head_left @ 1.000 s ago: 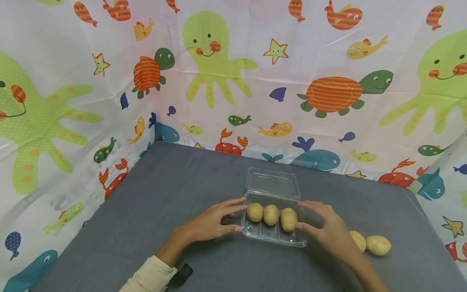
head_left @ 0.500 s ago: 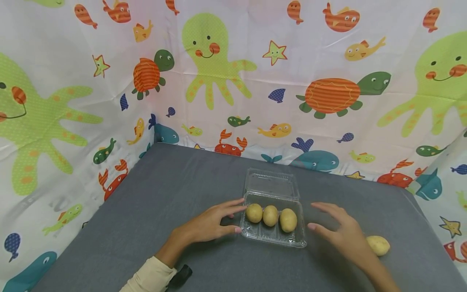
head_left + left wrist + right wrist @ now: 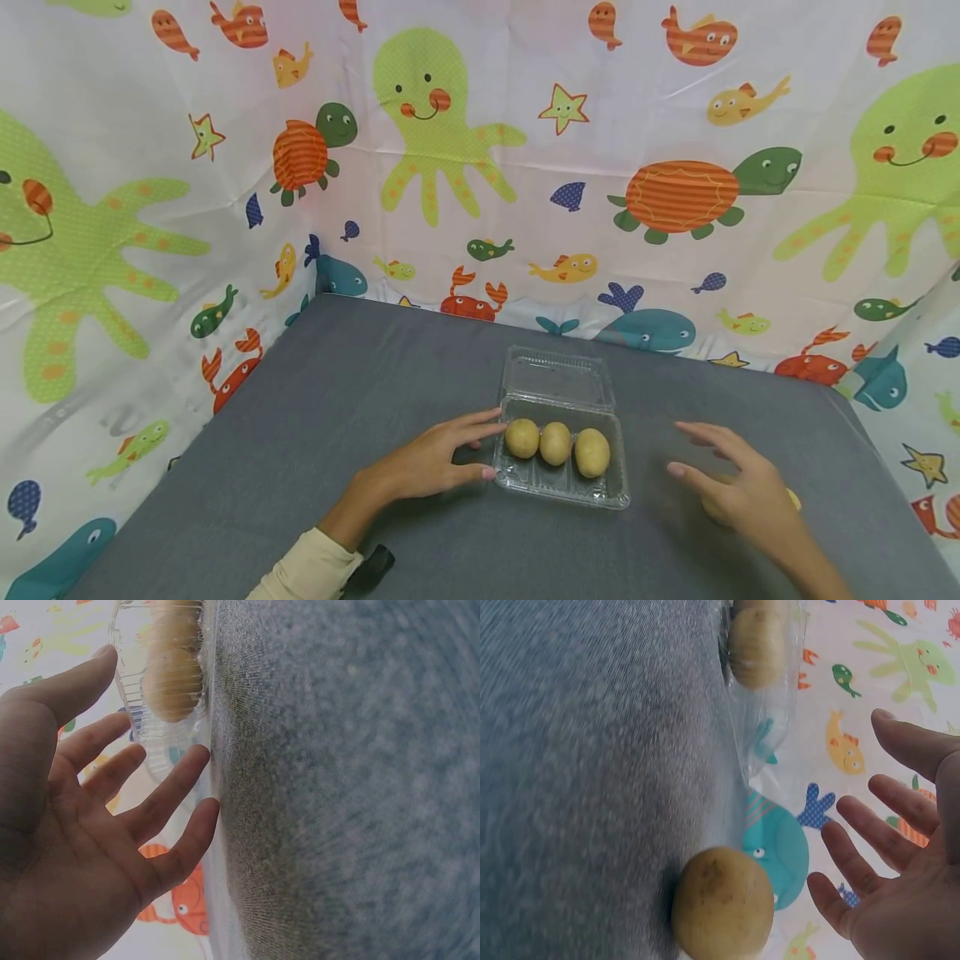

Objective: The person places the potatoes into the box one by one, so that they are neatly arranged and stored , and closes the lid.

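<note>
A clear plastic clamshell container lies with its lid folded back, holding a left potato, a middle potato and a right potato in a row. At the container's left side, my left hand has spread, relaxed fingers; its fingertips are at the edge. My right hand is held over the table to the right, fingers loosely extended and holding nothing. Two loose potatoes lie there, mostly covered by that hand in the head view; one loose potato shows whole in the right wrist view.
Grey cloth covers the table. A white curtain printed with sea animals surrounds its back and sides. Near the left cuff is a small black object at the wrist.
My right hand has moved away from the container's right side, rightward over the loose potatoes. My left hand stays at the container's left edge, and the potatoes inside have not moved.
</note>
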A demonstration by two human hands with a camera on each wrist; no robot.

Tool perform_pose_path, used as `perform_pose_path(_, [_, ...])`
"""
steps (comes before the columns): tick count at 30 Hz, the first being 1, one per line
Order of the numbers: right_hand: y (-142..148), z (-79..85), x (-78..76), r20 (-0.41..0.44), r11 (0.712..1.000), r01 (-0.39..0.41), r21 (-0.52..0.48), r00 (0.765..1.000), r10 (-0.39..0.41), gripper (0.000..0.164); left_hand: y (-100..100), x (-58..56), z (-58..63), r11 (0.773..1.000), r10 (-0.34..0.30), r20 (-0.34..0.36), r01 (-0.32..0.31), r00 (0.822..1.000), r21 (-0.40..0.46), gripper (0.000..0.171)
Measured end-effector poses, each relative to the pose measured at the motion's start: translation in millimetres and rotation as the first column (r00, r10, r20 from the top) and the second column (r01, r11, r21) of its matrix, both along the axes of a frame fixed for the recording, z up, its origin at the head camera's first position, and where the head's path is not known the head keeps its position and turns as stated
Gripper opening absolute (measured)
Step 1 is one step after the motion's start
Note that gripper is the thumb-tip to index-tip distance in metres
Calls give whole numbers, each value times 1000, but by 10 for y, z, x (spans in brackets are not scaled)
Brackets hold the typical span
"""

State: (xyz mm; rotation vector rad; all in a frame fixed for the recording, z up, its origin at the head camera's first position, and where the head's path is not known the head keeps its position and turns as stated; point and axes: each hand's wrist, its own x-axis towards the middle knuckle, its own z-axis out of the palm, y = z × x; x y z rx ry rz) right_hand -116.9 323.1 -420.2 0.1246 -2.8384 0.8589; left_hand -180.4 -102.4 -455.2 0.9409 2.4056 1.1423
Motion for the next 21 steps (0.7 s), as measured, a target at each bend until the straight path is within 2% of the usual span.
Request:
perform_pose_path(11, [192, -25, 62, 36, 998, 57, -11, 998, -56, 63, 15, 11, -16, 1000, 5, -13, -5, 1000, 11, 67])
perform_pose_path(21, [365, -75, 93, 144, 993, 119, 14, 982, -120, 74, 17, 17, -9, 1000, 5, -6, -5, 1000, 13, 67])
